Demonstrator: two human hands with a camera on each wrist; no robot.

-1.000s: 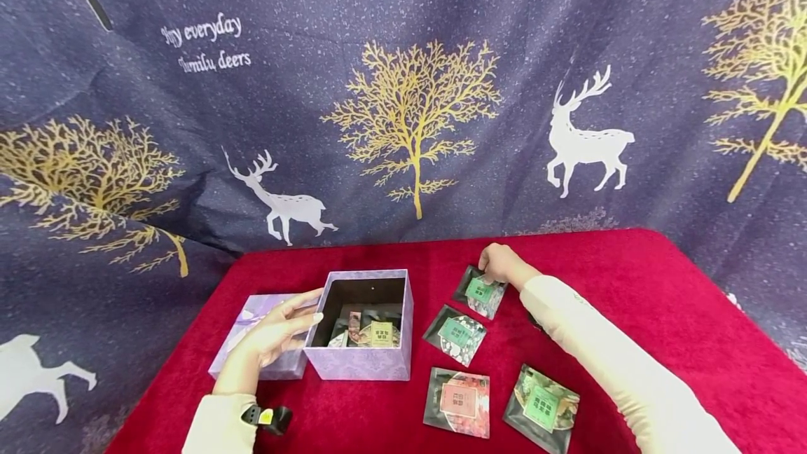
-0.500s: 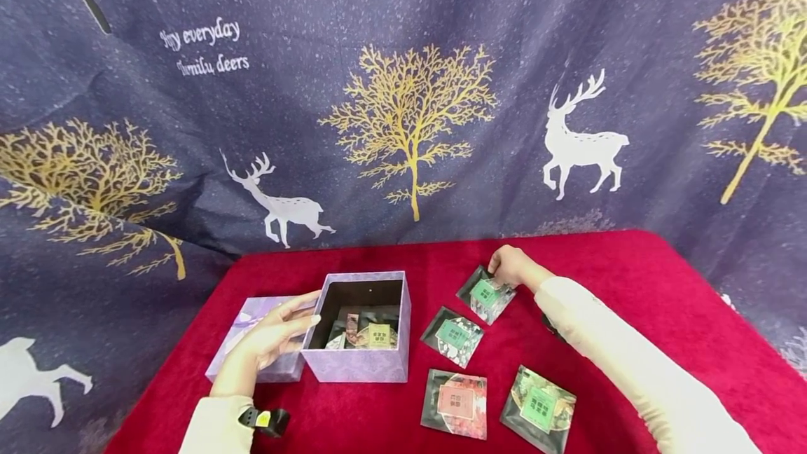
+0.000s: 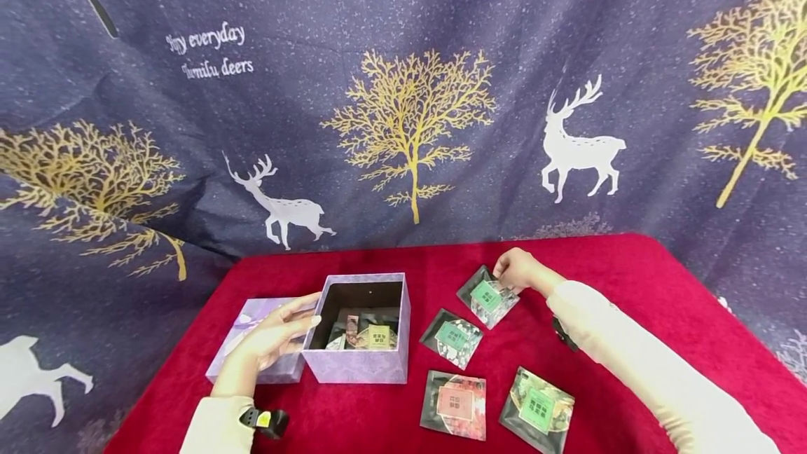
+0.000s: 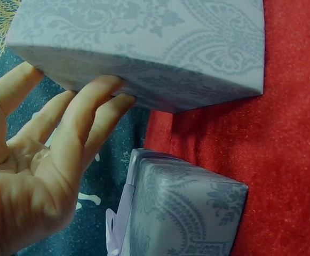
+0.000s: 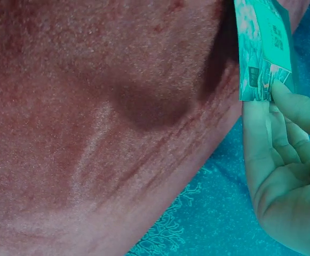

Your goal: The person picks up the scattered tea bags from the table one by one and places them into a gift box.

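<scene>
we see a person's right hand (image 3: 520, 270) pinching the edge of a dark packet (image 3: 490, 301) with a green label (image 3: 486, 295), towards the far side of a red tabletop (image 3: 618, 265) and right of an open lilac box (image 3: 356, 368). the left hand (image 3: 274, 335) has its fingers extended and touching the box's left side. inside the box we find small packets (image 3: 352, 330), one with a yellow label (image 3: 379, 337). a lilac lid (image 3: 235, 339) with a ribbon (image 4: 113, 234) lies to the left, partly hidden by the left hand. three more packets (image 3: 454, 405) lie nearer us, and a dark blue cloth (image 3: 498, 188) with gold trees (image 3: 412, 132) and white deer (image 3: 580, 154) hangs behind
</scene>
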